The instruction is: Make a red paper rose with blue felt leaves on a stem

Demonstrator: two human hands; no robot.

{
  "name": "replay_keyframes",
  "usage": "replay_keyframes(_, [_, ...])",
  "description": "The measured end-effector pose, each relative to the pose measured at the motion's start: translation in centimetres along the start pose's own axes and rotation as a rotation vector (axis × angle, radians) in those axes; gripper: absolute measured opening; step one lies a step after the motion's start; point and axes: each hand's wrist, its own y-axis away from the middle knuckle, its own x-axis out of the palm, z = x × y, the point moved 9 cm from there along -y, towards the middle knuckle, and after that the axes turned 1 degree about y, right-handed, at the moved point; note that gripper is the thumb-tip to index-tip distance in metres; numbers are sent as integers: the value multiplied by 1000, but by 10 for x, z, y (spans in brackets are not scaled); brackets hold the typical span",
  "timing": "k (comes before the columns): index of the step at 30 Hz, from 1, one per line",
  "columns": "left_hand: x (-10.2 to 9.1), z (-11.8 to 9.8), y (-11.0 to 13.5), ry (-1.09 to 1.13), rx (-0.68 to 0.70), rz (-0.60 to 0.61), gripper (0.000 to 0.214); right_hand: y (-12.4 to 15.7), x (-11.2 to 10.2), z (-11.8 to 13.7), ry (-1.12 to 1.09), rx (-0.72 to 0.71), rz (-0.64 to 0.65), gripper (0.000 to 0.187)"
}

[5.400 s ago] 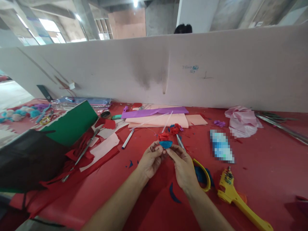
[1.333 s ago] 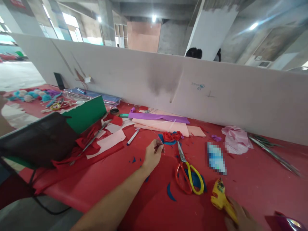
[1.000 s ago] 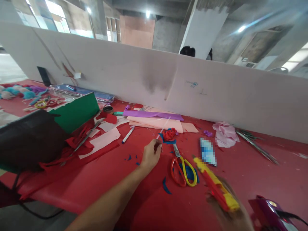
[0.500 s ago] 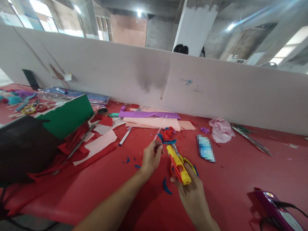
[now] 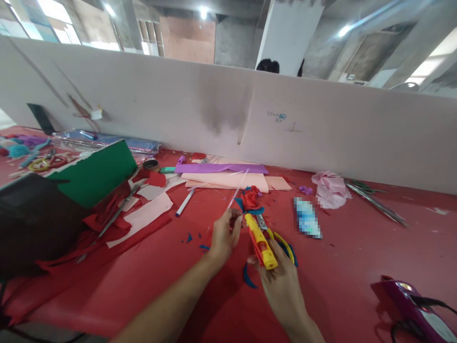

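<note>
My left hand point(image 5: 224, 233) is closed in a pinch on a thin clear stick point(image 5: 238, 189), which slants up and away from the fingertips. In my right hand point(image 5: 278, 276) is a yellow-and-red gun-shaped tool point(image 5: 262, 245), its front end toward the back of the table and close to my left fingertips. Scissors with yellow handles point(image 5: 285, 244) lie beside and partly beneath the right hand. Just beyond the hands sits a crumpled red flower-like piece point(image 5: 251, 197) on blue scraps. A curved blue scrap point(image 5: 249, 277) lies left of the right hand.
Purple strip point(image 5: 221, 168) and peach sheets point(image 5: 228, 182) lie at the back by the white partition point(image 5: 160, 105). A marker point(image 5: 184, 203), pink crumpled paper point(image 5: 330, 189), tweezers point(image 5: 378, 205) and a corded purple device point(image 5: 416, 307) surround the work area. A green panel point(image 5: 100, 174) stands left.
The right hand and the gun-shaped tool have shifted slightly left and up, showing more of the scissors. My left hand keeps its pinch. The view has shifted a little.
</note>
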Motion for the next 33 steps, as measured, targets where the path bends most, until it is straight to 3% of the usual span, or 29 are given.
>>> replay_keyframes(15, [0,1,0,-78,10,14,13,1,-4,-1,115,-19,-48,24])
replay_keyframes(22, [0,-1,0,-57,-3,11,12,1,-1,0,64,1,0,18])
replay_keyframes(27, [0,0,-1,-83,-8,5,8,1,-3,12,56,-63,-1,11])
replay_keyframes(31, [-2,5,-2,-57,-49,-5,8,6,-15,24,152,-145,5,8])
replay_keyframes(33, [-4,9,-2,-25,-86,-16,9,12,-28,15,202,-161,17,11])
